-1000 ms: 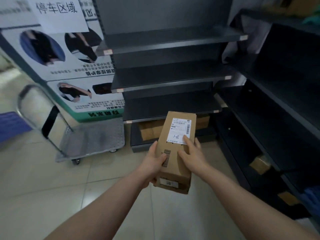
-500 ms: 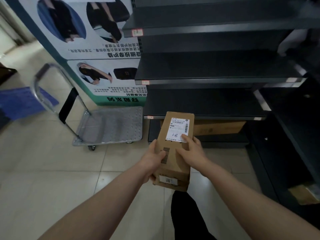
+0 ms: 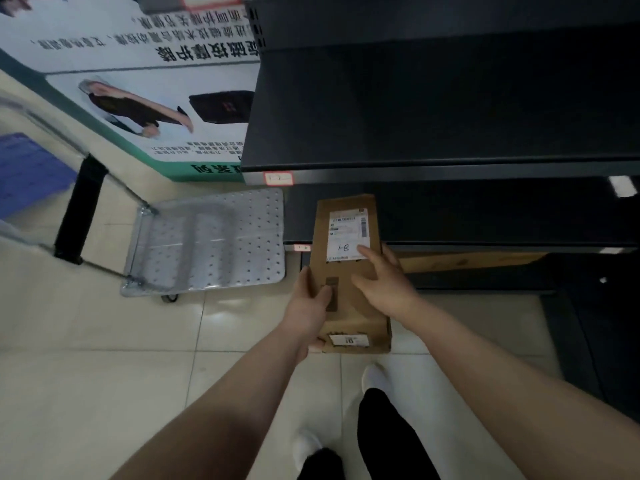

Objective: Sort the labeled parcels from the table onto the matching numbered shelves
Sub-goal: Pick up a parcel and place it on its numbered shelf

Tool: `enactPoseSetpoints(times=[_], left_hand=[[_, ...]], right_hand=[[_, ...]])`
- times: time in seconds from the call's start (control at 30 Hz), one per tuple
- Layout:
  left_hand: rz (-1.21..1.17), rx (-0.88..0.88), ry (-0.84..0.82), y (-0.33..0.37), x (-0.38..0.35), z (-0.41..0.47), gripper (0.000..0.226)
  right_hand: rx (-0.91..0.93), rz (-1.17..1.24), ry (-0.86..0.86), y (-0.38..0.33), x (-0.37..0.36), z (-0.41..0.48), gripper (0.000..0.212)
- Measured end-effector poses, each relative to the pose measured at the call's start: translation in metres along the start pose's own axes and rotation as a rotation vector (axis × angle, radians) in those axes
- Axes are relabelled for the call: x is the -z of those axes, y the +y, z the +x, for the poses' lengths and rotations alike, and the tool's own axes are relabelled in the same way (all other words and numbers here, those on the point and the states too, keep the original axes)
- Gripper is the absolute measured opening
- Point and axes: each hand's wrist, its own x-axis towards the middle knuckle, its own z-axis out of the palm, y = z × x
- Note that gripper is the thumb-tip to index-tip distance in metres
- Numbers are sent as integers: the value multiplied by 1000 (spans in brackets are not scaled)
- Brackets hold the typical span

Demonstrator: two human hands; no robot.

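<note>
The dark metal shelving unit (image 3: 433, 109) is filling the upper right of the view, its shelves lying bare where they show. To the left of the shelving unit a printed poster board (image 3: 138, 81) is standing on the tiled floor (image 3: 104, 358). In front of the board, just left of the shelving unit's lower shelves, a folding platform trolley (image 3: 211, 240) is sitting with its handle rising to the left. A flat cardboard box (image 3: 467, 259) is lying in the bottom bay of the shelving unit.

The brown cardboard parcel (image 3: 346, 271) is being held in the air in front of the lower shelves, its far end overlapping the shelf edge that is carrying a small red-bordered tag (image 3: 302, 248). A larger tag (image 3: 278, 178) is sticking to the shelf edge above. The parcel's white shipping label (image 3: 348, 233) is facing up, with "1-8" handwritten on it.

The left hand (image 3: 308, 313) is gripping the parcel's left edge, thumb pressing on top and fingers wrapping beneath. The right hand (image 3: 384, 282) is resting on the top face, fingers slightly spread, the forefinger touching the label.

Below the parcel, the person's dark trouser legs and white shoes (image 3: 375, 377) are showing on the floor.
</note>
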Motion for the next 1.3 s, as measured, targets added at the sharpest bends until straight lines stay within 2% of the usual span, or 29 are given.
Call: enactPoseSetpoints(times=[0.17, 0.33, 0.43, 0.53, 0.6, 0.83, 1.0, 1.3], left_hand=[[17, -21, 5, 17, 12, 73, 58], [46, -183, -70, 26, 26, 150, 65], [325, -397, -137, 21, 27, 177, 74], [801, -525, -62, 15, 29, 192, 72], [903, -560, -15, 17, 28, 200, 72], [1087, -511, 113, 45, 17, 231, 74], [1089, -475, 117, 49, 17, 235, 78], [1025, -433, 178, 28, 18, 187, 84]], right_hand=[[15, -4, 30, -9, -15, 66, 59], [132, -5, 66, -8, -25, 129, 55], [192, -241, 16, 10, -36, 142, 57], [203, -518, -16, 22, -43, 146, 61], [200, -584, -16, 21, -39, 151, 62], [123, -588, -12, 0, -32, 181, 64], [90, -574, -7, -5, -32, 187, 63], [175, -666, 138, 16, -21, 143, 62]])
